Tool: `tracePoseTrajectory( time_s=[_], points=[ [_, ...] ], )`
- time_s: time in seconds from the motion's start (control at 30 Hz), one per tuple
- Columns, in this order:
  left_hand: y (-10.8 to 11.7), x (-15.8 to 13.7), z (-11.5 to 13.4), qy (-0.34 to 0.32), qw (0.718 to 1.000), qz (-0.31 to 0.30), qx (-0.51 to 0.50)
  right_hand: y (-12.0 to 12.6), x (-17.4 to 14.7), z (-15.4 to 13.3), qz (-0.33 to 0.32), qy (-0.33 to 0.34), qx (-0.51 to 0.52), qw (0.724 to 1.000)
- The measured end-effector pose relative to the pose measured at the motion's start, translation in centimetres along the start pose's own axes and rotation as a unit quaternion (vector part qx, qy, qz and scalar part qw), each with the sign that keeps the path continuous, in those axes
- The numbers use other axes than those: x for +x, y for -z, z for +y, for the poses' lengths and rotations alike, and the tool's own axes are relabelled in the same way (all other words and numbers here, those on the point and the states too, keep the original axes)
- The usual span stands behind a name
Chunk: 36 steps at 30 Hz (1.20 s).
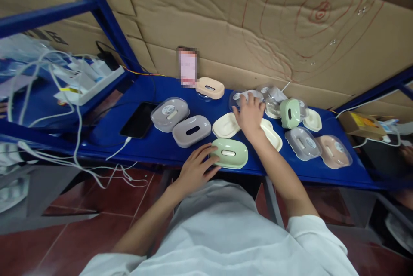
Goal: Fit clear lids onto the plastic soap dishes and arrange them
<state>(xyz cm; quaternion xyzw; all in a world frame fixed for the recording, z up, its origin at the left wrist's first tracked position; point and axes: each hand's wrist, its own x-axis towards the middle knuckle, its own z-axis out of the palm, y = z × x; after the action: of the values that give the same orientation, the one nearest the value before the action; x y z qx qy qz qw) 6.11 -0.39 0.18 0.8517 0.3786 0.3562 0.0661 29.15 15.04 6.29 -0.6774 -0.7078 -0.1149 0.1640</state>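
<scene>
My left hand (198, 166) rests against the left end of a light green oval plastic case (234, 160) at the table's front edge. Its fingers are spread over the case's end, and a pale insert shows in the slot. Farther back, my right hand (251, 115) reaches over to the clear plastic covers (237, 96), fingers apart and pointing down. Whether its fingertips touch a cover cannot be made out. Under and beside my right forearm lie cream oval pieces (226, 126). A grey slotted oval shell (192, 132) sits left of the green case.
On the blue table (155, 151) are a covered grey case (170, 115), a black phone (138, 120) and a peach shell (211, 88). A green shell (289, 113) and covered grey (303, 143) and brown (334, 151) cases stand right. White cables (77, 138) hang left; cardboard (209, 18) backs the table.
</scene>
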Motion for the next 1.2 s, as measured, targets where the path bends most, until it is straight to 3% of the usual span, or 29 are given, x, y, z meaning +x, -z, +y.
tracePoseTrajectory(
  time_s=[0.13,0.27,0.4,0.53,0.67,0.77,1.03,1.2],
  points=[
    [0.2,0.1,0.1,-0.001,1.000,0.007,0.004,-1.7,4.4,-3.9,-0.089,-0.034,-0.073,0.993],
    [-0.1,-0.1,-0.1,0.006,1.000,-0.006,-0.006,-0.3,4.7,-2.9,-0.078,-0.034,-0.027,0.996],
    [-0.5,-0.5,-0.3,0.018,1.000,-0.011,-0.019,2.3,1.6,0.9,-0.033,0.060,0.132,0.989],
    [-0.5,-0.7,-0.5,0.051,0.997,0.005,-0.063,4.0,-4.9,4.3,-0.036,0.162,0.303,0.939],
    [-0.2,-0.6,-0.6,0.072,0.991,0.025,-0.109,3.8,-10.9,6.3,-0.046,0.163,0.365,0.915],
    [-0.1,-0.4,-0.4,0.075,0.991,0.039,-0.105,3.1,-13.5,6.7,-0.038,0.165,0.388,0.906],
    [0.3,-0.1,-0.4,0.101,0.989,0.040,-0.101,2.8,-14.5,4.6,-0.120,0.277,0.371,0.878],
    [0.3,-0.4,-0.7,0.100,0.990,0.012,-0.099,3.3,-14.1,3.7,-0.101,0.346,0.292,0.886]
  ],
)
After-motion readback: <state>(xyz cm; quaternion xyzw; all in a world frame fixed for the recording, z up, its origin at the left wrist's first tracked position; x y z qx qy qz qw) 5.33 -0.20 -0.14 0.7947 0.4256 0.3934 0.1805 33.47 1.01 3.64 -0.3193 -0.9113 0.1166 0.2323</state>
